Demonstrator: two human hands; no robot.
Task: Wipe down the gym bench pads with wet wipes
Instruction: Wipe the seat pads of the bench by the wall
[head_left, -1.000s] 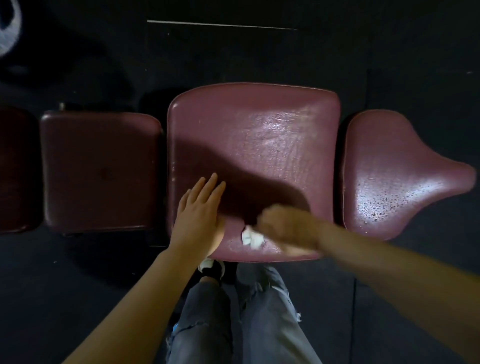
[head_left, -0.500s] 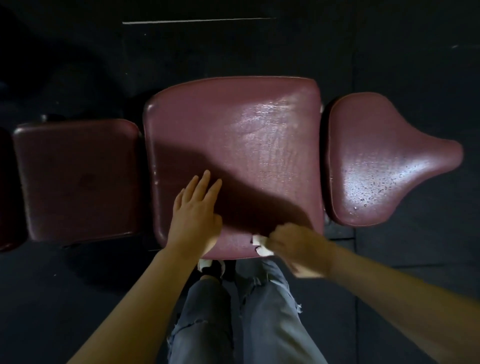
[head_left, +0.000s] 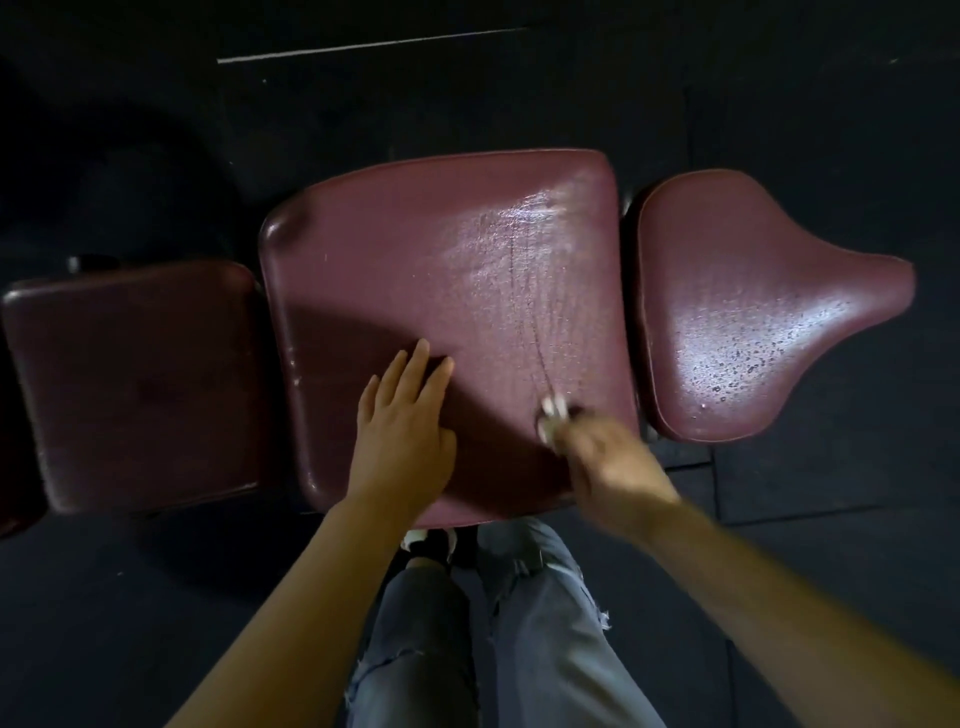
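A dim room with black rubber floor tiles (head_left: 779, 545) and a pale floor line (head_left: 374, 47) at 12 o'clock. The maroon middle bench pad (head_left: 441, 270) shines wet toward 1 o'clock. The left hand (head_left: 402, 431) lies flat on it, fingers straight. The blurred right hand (head_left: 613, 467) grips a white wet wipe (head_left: 551, 415) at the pad's 4 o'clock. The seat pad (head_left: 753, 312) at 3 o'clock is beaded with droplets; a darker pad (head_left: 130, 374) sits at 9 o'clock.

Dark rubber floor (head_left: 779, 519) — pale line (head_left: 374, 45) far side.
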